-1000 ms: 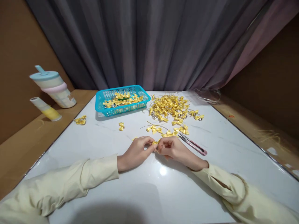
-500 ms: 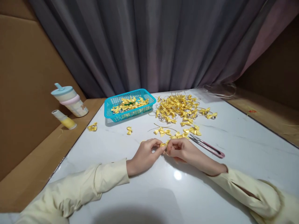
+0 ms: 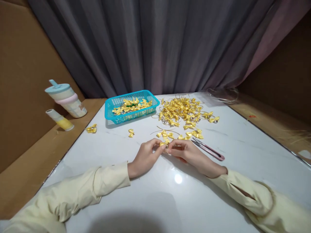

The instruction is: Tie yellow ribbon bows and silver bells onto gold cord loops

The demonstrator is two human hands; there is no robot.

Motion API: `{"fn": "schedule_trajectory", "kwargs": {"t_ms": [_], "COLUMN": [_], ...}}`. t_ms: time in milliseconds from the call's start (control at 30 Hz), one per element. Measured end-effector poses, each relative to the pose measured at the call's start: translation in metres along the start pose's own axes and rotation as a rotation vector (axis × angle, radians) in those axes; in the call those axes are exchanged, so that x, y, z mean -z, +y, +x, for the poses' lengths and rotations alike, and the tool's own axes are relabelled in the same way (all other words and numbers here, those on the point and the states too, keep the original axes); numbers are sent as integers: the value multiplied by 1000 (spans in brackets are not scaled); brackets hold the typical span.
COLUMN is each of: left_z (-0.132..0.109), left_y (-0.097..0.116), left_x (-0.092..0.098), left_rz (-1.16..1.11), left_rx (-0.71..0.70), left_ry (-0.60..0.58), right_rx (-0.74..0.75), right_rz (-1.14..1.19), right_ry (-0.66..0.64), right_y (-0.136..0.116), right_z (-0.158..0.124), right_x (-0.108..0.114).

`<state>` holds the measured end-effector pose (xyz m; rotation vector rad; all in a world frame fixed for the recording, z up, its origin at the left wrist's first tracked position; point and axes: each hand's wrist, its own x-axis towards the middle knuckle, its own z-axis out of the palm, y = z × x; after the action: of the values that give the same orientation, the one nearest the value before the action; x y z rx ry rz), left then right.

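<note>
My left hand and my right hand meet at the middle of the white table. Both pinch one small yellow ribbon bow between their fingertips, just above the tabletop. Beyond the hands lies a heap of yellow bows with thin threads and small metal bells. Three loose bows sit close in front of my fingers. Pink thread snips lie to the right of my right hand.
A blue plastic basket holding more bows stands at the back left. A single bow lies before it, another at the table's left edge. A lidded cup and a small tube rest on the brown ledge.
The camera view swung left and back a little. Both hands stay pinched on the same bow, with small finger movements only.
</note>
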<state>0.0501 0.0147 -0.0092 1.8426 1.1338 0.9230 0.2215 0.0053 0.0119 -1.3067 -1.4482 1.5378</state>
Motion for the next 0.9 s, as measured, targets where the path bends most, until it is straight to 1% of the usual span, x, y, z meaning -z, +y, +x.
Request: {"fn": "schedule_trajectory", "kwargs": {"t_ms": [200,267,433,533,633,667,733,900], "left_z": [0,0,0,-1,-1,-1,-2,-1], "left_y": [0,0,0,1,2,2,2,1], "left_x": [0,1,1,1,1,1,1,0], "left_rz": [-35,-32,2,-8,16,23,33,43], "left_rx": [1,-3,-16,-26,-35,-38,-39,-27], "left_ry": [15,12,14,4,15,20,31,47], "right_rx": [-49,-80,-190,-234,-222,-201,-128,117], "right_rz": [239,342,572,603,570,541,439,40], "right_ry": [-21,-65,-223,-289,-335,-330,-269,31], "right_y": [0,2,7,5,0,-1,-2,6], "right_z": [0,1,3,2,0,-1,-3,-4], "right_x": [4,5,10,13,12,10,4,-14]}}
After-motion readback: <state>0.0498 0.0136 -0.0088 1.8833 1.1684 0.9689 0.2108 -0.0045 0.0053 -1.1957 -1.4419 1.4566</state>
